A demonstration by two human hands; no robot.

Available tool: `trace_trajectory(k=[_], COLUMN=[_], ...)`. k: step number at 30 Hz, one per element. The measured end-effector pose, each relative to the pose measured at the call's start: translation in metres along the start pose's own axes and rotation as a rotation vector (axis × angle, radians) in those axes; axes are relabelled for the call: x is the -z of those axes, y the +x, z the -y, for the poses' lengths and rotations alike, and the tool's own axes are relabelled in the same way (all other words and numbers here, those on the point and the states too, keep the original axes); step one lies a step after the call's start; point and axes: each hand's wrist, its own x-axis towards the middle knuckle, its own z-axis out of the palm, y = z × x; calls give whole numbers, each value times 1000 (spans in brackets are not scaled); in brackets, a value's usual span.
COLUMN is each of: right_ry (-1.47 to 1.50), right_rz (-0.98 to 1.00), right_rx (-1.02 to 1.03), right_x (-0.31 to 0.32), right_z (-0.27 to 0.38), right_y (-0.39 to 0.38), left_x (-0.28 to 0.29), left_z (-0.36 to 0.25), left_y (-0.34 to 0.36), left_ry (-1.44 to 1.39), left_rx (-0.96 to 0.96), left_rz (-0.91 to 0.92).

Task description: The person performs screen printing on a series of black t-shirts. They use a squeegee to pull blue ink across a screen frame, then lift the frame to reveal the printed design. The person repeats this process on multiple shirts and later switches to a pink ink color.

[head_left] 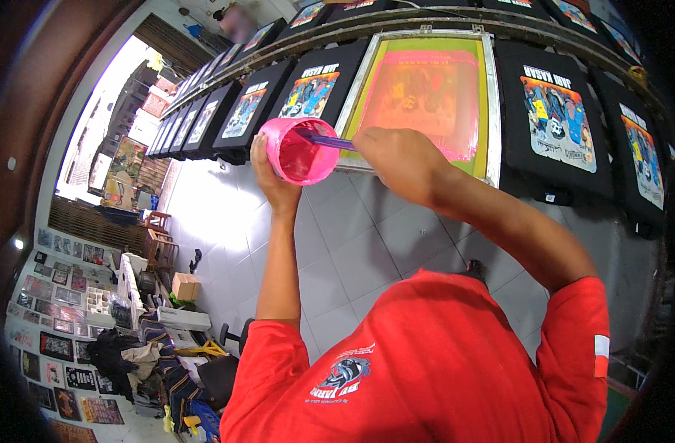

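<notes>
My left hand [272, 166] is wrapped round a pink tub [271, 148], which tilts so that its mouth faces me. Pink ink [297, 153] coats the inside of the tub. In my right hand [396, 159] is the purple handle of a stirring tool [333, 142], its far end dipping into the tub; the shape of that end is hidden in the ink. Beyond my hands a screen printing frame [492, 96] with a yellow-green mesh lies over a board, and a large pink ink area [418, 96] covers its middle.
Black T-shirts on boards line both sides of the frame, among them a printed shirt [562, 118] at the right and another shirt [308, 85] at the left. A cardboard box [185, 286] and a wooden stool [160, 247] stand on the tiled floor [337, 251]. Another person [238, 26] is far back.
</notes>
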Motion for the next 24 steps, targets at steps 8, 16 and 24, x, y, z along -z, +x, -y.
trace_trajectory(k=[8,16,24], right_ry=[756,1509,1512], right_rz=[-177,-165,-345], right_rx=[-353,-709,-821], right_x=[-17,-51,-66], right_z=[6,41,56], right_y=[8,3,-2], left_x=[13,8,6], left_z=[3,14,19], left_y=[47,38,27], left_ry=[40,-112,-64], left_rx=[-87,7,83], left_rz=[-103,-136,-90])
